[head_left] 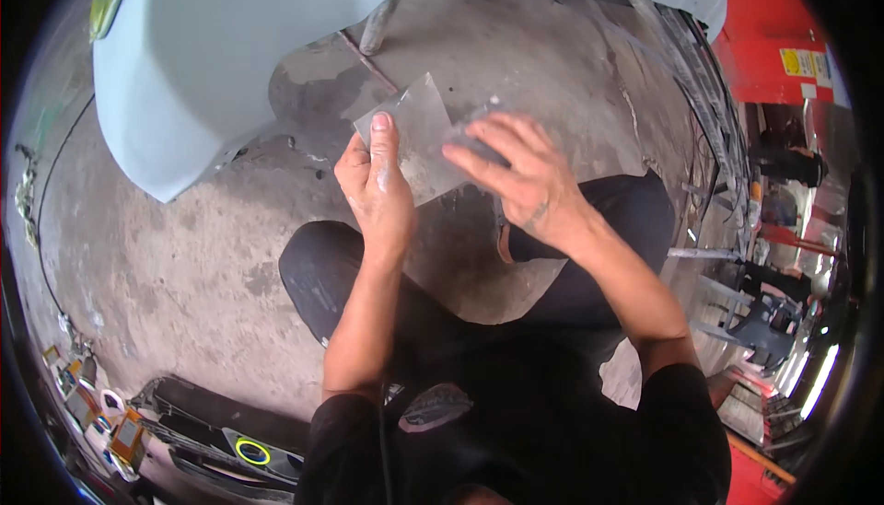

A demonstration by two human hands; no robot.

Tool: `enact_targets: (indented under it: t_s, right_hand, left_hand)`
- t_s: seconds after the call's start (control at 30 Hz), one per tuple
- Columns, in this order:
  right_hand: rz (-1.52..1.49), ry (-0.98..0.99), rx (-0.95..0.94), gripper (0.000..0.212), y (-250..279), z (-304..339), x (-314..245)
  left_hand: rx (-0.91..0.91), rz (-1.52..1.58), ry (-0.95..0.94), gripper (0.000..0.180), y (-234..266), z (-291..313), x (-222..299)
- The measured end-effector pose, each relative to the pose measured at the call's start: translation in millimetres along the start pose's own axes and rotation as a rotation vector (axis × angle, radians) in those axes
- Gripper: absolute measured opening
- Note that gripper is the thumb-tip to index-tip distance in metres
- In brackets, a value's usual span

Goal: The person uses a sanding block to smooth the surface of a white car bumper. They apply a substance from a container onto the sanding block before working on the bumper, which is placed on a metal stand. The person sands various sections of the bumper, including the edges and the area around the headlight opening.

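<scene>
My left hand is closed on a thin, flat, greyish sheet with square corners, its thumb lying on top and whitish smears along it. The sheet looks partly see-through and is tilted over the floor between my knees. Just to its right, my right hand grips a dark grey piece, close to the sheet's right edge. Motion blur and the fingers hide that piece's exact shape, and I cannot tell whether it touches the sheet. Ahead of both hands is a pale grey-blue car bumper.
A stand leg props the bumper over the stained concrete floor. Behind me on the left lie a black car part with a yellow ring and a cluster of small items. Dark trim strips and red panels line the right.
</scene>
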State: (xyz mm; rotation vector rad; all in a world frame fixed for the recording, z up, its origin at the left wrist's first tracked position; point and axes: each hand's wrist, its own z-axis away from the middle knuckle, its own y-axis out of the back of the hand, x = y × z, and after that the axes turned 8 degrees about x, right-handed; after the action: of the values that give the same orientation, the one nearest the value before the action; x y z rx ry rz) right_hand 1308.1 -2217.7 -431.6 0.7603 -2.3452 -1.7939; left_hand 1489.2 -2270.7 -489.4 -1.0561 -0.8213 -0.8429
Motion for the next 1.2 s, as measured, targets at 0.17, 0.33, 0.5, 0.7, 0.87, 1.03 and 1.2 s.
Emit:
enact_targets:
  t_s: [0.17,0.33,0.5,0.7,0.87,1.03,1.2]
  right_hand:
    - [-0.045,-0.010,-0.144,0.062,7,18,2]
    - [-0.353,-0.004,0.102,0.058,11,3,1]
    - [-0.200,0.067,0.072,0.066,2,-4,-1]
    - [-0.123,-0.065,0.075,0.061,17,-10,18]
    - [-0.018,0.027,0.083,0.058,12,-43,5]
    - [-0.041,0.111,0.006,0.058,-6,-19,-12]
    - [-0.243,-0.101,-0.075,0.047,-3,6,1]
  left_hand:
    - [0.124,0.096,-0.064,0.036,7,-12,-1]
    - [0.036,0.243,0.146,0.034,10,-18,-2]
    - [-0.026,0.489,0.505,0.036,8,-6,-1]
    - [-0.063,0.206,0.122,0.034,16,-4,12]
    - [-0.118,-0.186,-0.026,0.040,13,4,6]
    - [0.045,-0.064,-0.046,0.042,18,-7,-3]
    - [0.096,0.140,-0.062,0.039,24,-20,-1]
